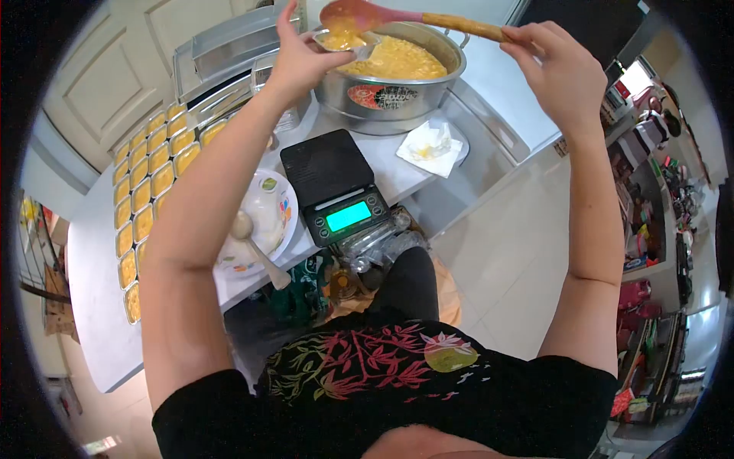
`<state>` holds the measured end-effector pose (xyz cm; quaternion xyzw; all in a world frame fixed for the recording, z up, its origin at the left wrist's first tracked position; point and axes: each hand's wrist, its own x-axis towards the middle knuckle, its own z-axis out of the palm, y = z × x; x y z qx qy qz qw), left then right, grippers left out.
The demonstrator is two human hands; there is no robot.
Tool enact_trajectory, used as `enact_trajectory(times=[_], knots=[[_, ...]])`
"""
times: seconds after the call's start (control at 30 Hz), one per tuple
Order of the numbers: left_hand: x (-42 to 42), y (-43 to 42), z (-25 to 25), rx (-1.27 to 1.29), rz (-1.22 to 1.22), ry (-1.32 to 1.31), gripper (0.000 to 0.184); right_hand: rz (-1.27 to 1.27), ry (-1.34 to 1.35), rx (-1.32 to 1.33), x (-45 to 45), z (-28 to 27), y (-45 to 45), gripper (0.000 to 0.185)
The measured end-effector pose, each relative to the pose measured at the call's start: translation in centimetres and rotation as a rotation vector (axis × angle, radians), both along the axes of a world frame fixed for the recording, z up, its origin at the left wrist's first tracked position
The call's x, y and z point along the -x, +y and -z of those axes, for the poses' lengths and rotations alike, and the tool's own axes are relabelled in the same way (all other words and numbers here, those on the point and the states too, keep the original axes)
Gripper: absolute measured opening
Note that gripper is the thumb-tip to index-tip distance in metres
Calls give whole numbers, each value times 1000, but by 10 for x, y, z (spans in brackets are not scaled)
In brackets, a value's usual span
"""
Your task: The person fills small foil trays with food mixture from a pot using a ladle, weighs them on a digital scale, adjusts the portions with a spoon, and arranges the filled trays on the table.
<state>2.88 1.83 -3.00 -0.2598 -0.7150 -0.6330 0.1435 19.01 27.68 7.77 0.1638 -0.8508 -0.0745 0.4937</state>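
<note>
My left hand (pixel 300 63) holds a small metal tin (pixel 369 50) with yellow mixture in it, at the left rim of a large metal pot (pixel 386 99). My right hand (pixel 556 67) grips the wooden handle of a ladle (pixel 359 13) with a pinkish-red head. The ladle's head is tilted over the tin, with yellow mixture between them. More of the same chunky yellow mixture (pixel 409 60) lies in the pot. Below the pot, a black kitchen scale (pixel 329 172) has a lit display and nothing on its plate.
Rows of filled tins (pixel 141 196) cover the table's left side, partly behind my left arm. A bowl (pixel 284 218) with a spoon (pixel 262 254) stands left of the scale. A smeared paper napkin (pixel 430 149) lies right of it. Metal trays (pixel 233 42) are stacked at the back.
</note>
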Motion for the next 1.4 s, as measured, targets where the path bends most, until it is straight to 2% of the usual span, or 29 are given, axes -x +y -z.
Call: enact_trajectory(times=[0.07,0.3,0.47,0.57,0.77,0.87,0.97,1.0,1.1,1.13,1.23,1.4], knots=[[-15,-16,11,-7,73,-16,114,-144,65,14,0,17,5,14],[-69,-44,53,12,172,-202,110,-75,-101,96,-35,56,-17,9],[-76,-46,78,25,201,-209,103,-66,-192,134,-45,71,-21,8],[-66,-49,94,128,169,-130,101,-61,-240,151,-49,81,-21,7],[-59,-57,105,334,137,-339,103,-64,-227,111,-48,102,-23,6],[-62,-69,100,477,181,-322,110,-77,-210,89,-47,104,-26,6],[-70,-80,89,601,111,-154,116,-92,-192,56,-46,104,-30,7],[-78,-83,73,583,173,-217,111,-95,-187,45,-46,104,-31,7],[-92,-98,44,608,142,-126,99,-89,-128,-30,-46,100,-34,9],[-85,-108,51,487,136,-10,77,-94,-129,-37,-47,99,-36,9],[-114,-125,28,408,-98,51,58,-106,-144,-50,-47,97,-37,9],[-210,-131,25,-14,-264,150,29,-93,-128,-21,-43,102,-33,8]])
